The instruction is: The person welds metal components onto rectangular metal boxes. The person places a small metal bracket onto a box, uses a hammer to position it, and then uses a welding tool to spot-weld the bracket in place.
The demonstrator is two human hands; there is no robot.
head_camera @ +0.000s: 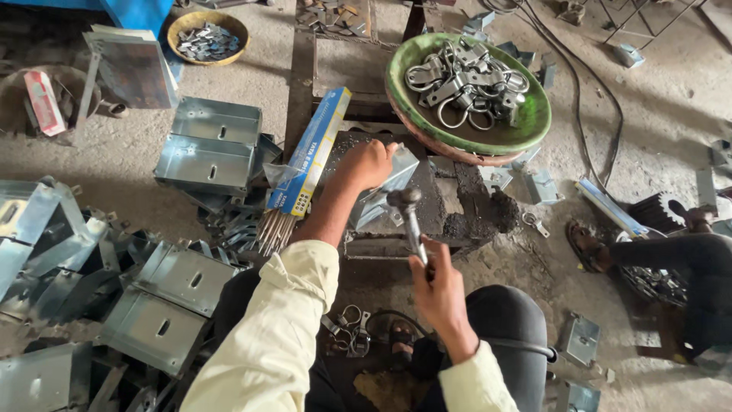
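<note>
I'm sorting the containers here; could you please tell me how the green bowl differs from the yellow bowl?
The green bowl is larger and nearer the hands; the yellow bowl is smaller and farther off. The green bowl holds looped metal clamps; the yellow bowl holds small flat metal bits. Both are round.

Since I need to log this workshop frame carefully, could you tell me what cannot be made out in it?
- Head view: the left hand covers the spot where it presses the bent metal piece, so the contact there is hidden.
- The hammer handle's lower end is hidden inside the right hand.
- The contents of the yellow bowl are too small to identify.
- A nearby person's foot shows; the right edge cuts off the rest.
</note>
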